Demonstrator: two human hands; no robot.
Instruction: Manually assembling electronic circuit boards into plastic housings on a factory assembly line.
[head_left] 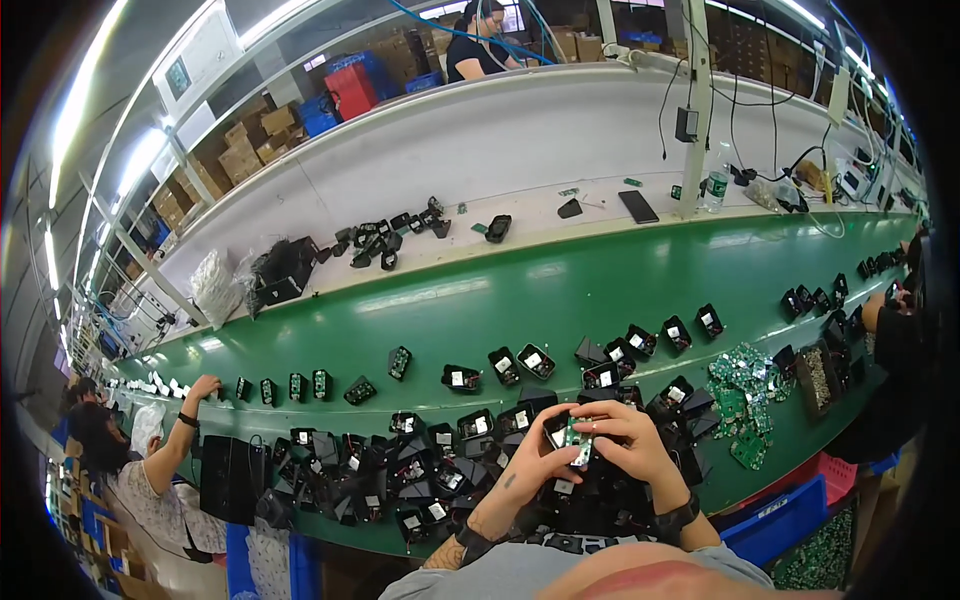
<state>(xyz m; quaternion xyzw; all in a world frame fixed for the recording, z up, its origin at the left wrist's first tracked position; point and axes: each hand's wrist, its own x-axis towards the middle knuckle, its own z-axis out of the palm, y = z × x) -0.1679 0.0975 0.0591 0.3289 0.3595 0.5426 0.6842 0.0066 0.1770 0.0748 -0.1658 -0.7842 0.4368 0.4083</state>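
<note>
Close in front of me, my left hand [532,456] is wrapped round a small black plastic housing [552,428]. A green circuit board [578,440] lies at the housing's opening, and the fingers of my right hand [634,446] are closed on it. Whether the board is seated inside cannot be made out. Around and left of my hands spreads a heap of black housings [450,475], many with white labels inside. Beyond them, more housings [536,361] stand in a loose row on the green work surface [480,310]. To the right of my hands lies a pile of green circuit boards [745,390].
At the left a co-worker's hand [206,386] reaches to the row; another person's arm [876,312] is at the far right. A box of small parts [815,385] stands beyond the boards. Blue bins [775,522] sit below the near edge. The back ledge holds a phone [638,207] and a bottle [716,190].
</note>
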